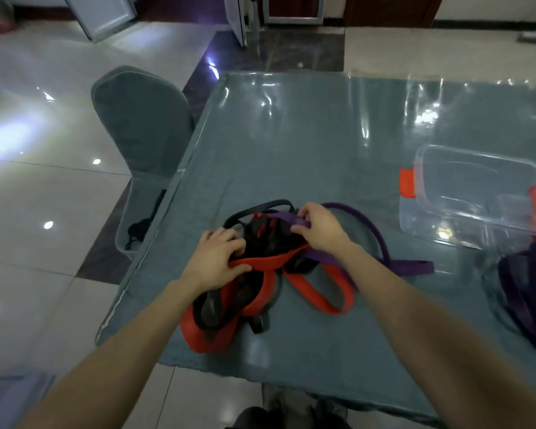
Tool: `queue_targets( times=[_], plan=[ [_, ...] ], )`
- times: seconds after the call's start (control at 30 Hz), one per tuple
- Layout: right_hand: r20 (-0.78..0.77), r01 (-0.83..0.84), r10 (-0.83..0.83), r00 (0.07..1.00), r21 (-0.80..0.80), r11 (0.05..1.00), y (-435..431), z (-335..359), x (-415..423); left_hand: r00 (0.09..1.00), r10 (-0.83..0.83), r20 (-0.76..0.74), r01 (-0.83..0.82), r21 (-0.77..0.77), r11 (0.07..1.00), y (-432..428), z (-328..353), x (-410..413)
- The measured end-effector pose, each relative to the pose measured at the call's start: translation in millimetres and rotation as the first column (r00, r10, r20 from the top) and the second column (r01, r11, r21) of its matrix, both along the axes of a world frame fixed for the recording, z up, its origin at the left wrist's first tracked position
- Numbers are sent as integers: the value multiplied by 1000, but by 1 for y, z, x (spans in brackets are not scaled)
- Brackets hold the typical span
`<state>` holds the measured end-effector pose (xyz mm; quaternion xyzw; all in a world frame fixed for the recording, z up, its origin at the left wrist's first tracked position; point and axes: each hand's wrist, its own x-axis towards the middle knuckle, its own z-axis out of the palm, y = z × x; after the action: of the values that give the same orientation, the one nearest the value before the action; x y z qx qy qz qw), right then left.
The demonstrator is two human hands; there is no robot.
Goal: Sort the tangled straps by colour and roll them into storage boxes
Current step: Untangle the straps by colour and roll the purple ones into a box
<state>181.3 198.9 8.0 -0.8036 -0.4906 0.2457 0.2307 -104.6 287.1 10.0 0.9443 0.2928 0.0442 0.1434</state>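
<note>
The tangle (260,243) of red, black and purple straps lies near the front left of the worktop (307,134), under both hands. The left hand (220,253) presses on it with curled fingers, thumb on the red strap (270,262). The right hand (321,227) pinches the purple strap (412,267) where it crosses the top of the heap.

The purple strap seems to run under the red one, so a hard pull would likely cinch the knot instead of freeing it. If the left hand's hold slackens, the whole heap could slide on the glossy cover toward the near edge and drop to the floor. The purple strap's long loop reaches toward the clear box (446,227); swept sideways, it might shove that box or snag the purple pile (526,289) at the right
</note>
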Motion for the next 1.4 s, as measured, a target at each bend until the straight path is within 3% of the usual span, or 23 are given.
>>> queue_targets(
  times=[0.1, 0.13, 0.17, 0.23, 0.3, 0.43, 0.5, 0.6, 0.73, 0.9, 1.0, 1.1, 1.23, 1.27, 1.37, 1.4],
  plan=[
    [-152, 229, -205, 967, 164, 960, 7, 42, 36, 935, 204, 290, -228, 51, 972, 28, 35, -5],
    [-147, 300, -273, 951, 223, 927, 6, 57, 50, 896, 305, 323, -334, 36, 942, 40, 48, -8],
    [-81, 326, -315, 945, 263, 908, 2, 70, 62, 876, 396, 274, -420, 33, 907, 51, 59, -11],
    [54, 279, -301, 952, 247, 928, -9, 85, 77, 877, 481, 5, -478, 108, 872, 61, 70, -9],
    [69, 189, -201, 977, 144, 971, -22, 91, 77, 883, 438, -169, -420, 134, 898, 52, 68, 9],
    [-164, 136, -123, 979, 66, 989, -47, 92, 64, 987, 98, -129, -75, 170, 983, 19, 46, 79],
    [-226, 156, -133, 965, 87, 984, -61, 86, 62, 965, -26, -259, 63, 135, 989, 12, 28, 111],
    [-267, 255, -219, 939, 108, 961, -84, 76, 67, 917, -104, -385, 115, 6, 993, 8, 8, 138],
    [-229, 392, -352, 908, 159, 906, -103, 73, 91, 972, -166, -165, 155, -79, 985, 19, 19, 143],
    [-275, 572, -503, 819, 327, 752, -85, 97, 112, 966, -49, 253, 97, -182, 979, 65, 127, 136],
    [-286, 624, -556, 780, 401, 670, -72, 106, 123, 855, 123, 504, 34, -292, 956, 77, 182, 124],
    [-211, 561, -520, 828, 265, 785, -73, 98, 129, 646, 335, 687, -42, -406, 913, 82, 203, 113],
    [-244, 652, -607, 756, 204, 730, -89, 72, 139, 303, 633, 712, -90, -640, 763, 91, 208, 101],
    [-244, 665, -623, 743, 170, 727, -94, 64, 140, 267, 688, 675, -94, -692, 716, 92, 205, 98],
    [-243, 634, -599, 763, 101, 767, -106, 41, 131, 370, 772, 517, -101, -803, 587, 94, 173, 89],
    [-238, 616, -583, 776, 95, 782, -107, 35, 128, 433, 776, 458, -182, -799, 573, 90, 158, 88]
  ],
)
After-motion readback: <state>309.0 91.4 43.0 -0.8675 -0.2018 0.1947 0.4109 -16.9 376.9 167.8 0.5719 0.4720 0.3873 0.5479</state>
